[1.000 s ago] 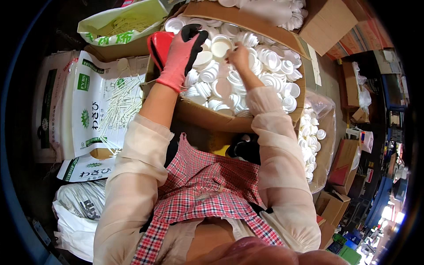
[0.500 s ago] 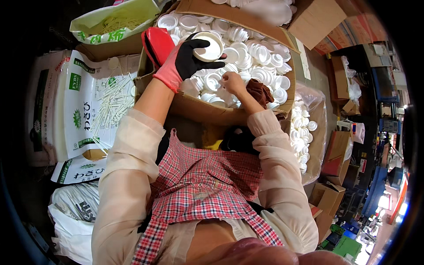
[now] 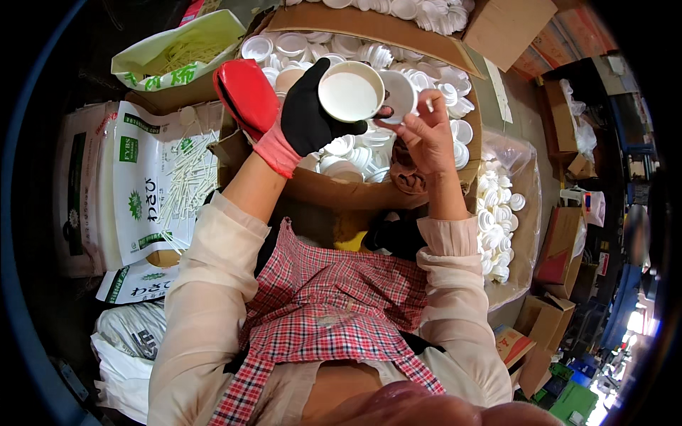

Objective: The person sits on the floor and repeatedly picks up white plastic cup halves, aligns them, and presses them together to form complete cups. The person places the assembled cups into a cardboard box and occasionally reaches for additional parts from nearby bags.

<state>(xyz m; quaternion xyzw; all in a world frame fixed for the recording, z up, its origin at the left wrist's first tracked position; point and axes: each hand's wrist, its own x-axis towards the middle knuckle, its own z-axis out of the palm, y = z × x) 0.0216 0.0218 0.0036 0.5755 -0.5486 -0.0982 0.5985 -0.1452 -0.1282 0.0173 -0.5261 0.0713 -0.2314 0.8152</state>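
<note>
My left hand (image 3: 307, 113), in a black and coral glove, is closed around a round white cap-like piece (image 3: 351, 91) with a cream rim, its round face toward me. Just right of it, the bare fingers of my right hand (image 3: 430, 138) pinch a second shallow white plastic cap (image 3: 399, 96). The two pieces are side by side; whether they touch I cannot tell. Both hands are over a cardboard box (image 3: 334, 192) heaped with white plastic caps (image 3: 362, 157). A brown cloth (image 3: 408, 172) hangs below my right hand. A red item with a dark edge (image 3: 245, 92) lies beside my left wrist.
Thin white sticks (image 3: 186, 170) are spread on a printed white sheet (image 3: 138, 184) at left. Behind them stands a green-white bag (image 3: 177, 60). A plastic-lined box (image 3: 522, 213) at right holds more white caps. Cartons (image 3: 547, 326) and shelving lie farther right.
My right hand has risen from the caps and now holds a white cap beside my left hand. My left hand has shifted slightly right and down, turning its piece more toward me.
</note>
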